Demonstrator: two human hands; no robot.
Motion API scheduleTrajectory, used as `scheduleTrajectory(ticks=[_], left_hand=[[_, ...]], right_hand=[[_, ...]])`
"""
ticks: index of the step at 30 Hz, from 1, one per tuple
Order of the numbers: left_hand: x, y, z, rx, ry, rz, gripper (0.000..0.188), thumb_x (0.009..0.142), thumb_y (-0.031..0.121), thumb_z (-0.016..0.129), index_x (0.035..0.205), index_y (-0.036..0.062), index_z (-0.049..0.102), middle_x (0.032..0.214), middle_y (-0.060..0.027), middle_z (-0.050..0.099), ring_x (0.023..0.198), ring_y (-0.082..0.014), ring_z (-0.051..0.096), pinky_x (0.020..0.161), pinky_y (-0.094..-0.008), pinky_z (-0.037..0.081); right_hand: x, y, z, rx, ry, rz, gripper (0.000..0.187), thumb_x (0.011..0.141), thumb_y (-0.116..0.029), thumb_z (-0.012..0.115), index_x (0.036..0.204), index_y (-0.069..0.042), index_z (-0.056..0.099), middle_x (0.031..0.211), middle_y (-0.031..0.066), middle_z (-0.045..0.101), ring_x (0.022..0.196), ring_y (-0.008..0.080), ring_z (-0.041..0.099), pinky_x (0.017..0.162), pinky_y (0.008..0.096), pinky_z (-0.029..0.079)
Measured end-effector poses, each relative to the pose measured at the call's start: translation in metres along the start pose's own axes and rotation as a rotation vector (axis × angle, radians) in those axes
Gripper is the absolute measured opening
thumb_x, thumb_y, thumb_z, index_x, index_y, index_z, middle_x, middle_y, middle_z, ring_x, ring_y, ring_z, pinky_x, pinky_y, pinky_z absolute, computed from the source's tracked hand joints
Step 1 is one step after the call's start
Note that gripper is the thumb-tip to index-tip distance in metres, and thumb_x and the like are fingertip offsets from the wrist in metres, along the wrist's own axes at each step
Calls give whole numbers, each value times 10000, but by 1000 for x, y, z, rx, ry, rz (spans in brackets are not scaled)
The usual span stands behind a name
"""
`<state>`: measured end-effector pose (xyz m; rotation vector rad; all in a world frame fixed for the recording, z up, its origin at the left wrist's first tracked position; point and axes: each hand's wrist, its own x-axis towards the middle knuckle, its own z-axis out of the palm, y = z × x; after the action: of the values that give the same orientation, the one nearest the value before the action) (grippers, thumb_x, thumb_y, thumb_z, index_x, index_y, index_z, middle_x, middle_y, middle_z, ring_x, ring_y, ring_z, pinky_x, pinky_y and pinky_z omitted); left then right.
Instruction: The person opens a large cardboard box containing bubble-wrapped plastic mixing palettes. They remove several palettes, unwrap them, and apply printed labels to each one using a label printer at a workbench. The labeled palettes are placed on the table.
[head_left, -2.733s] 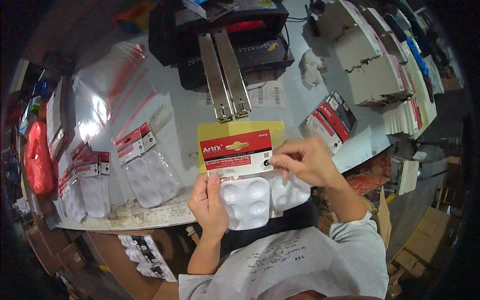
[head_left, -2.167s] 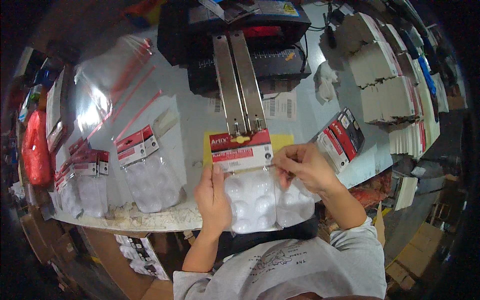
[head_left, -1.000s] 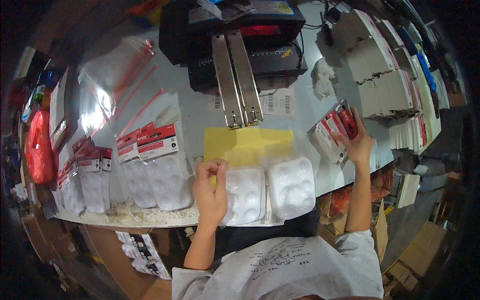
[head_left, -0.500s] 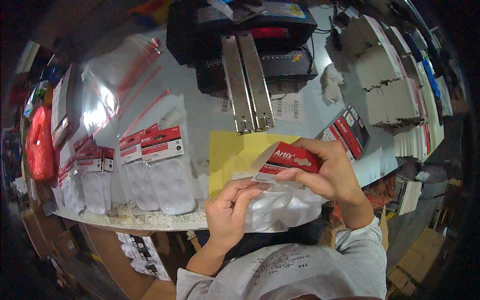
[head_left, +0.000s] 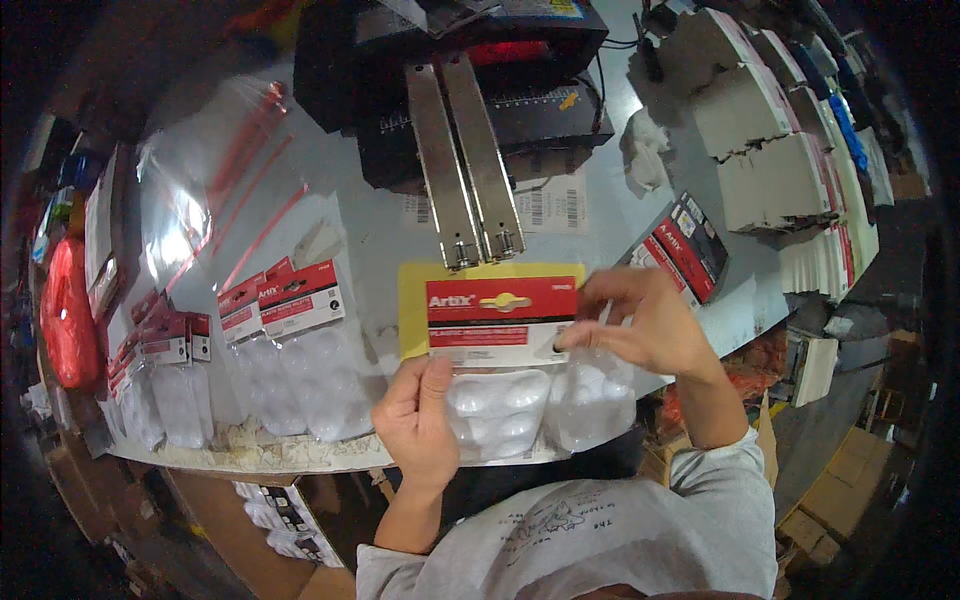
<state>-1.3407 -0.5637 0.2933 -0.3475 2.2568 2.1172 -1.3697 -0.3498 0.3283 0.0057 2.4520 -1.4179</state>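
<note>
A red, black and white header card (head_left: 502, 335) with a hang hole stands facing me over the yellow sheet (head_left: 412, 345). My left hand (head_left: 420, 415) pinches the card's lower left corner, thumb in front. At the card's right edge is my right hand (head_left: 645, 325), its thumb and fingers closed about that edge. Below the card, a white plastic paint palette (head_left: 495, 412) with round wells lies at the table edge. More palettes in clear wrap (head_left: 592, 400) lie beside it, under my right hand. Whether the card is joined to the palette, I cannot tell.
A black machine (head_left: 480, 130) with two metal arms (head_left: 470, 165) stands ahead. Carded palettes (head_left: 300, 350) and clear bags with red strips (head_left: 200, 200) lie left. Stacks of cards (head_left: 775, 180) and a black-and-red package (head_left: 685, 250) are right. An open box (head_left: 235, 525) sits below the table.
The folded card has been opened out and turned to face me. My left hand moved left to its lower corner; my right hand shifted to its right edge. The view moved slightly.
</note>
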Motion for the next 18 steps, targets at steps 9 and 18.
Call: scheduleTrajectory(ticks=[9,18], left_hand=[[1,-12,-1,53,-28,-9,227,911,174,512,877,-38,585,729,-25,574,691,-66,464,637,-218,393],[52,-18,20,301,-1,106,227,945,180,403,845,-6,485,665,-58,493,648,-107,430,613,-257,388]], right_hand=[[-16,16,14,572,-206,243,208,847,-178,584,787,14,632,700,43,626,591,101,590,507,222,468],[35,26,25,711,-1,276,157,864,-135,563,829,13,605,711,48,606,611,102,573,501,227,452]])
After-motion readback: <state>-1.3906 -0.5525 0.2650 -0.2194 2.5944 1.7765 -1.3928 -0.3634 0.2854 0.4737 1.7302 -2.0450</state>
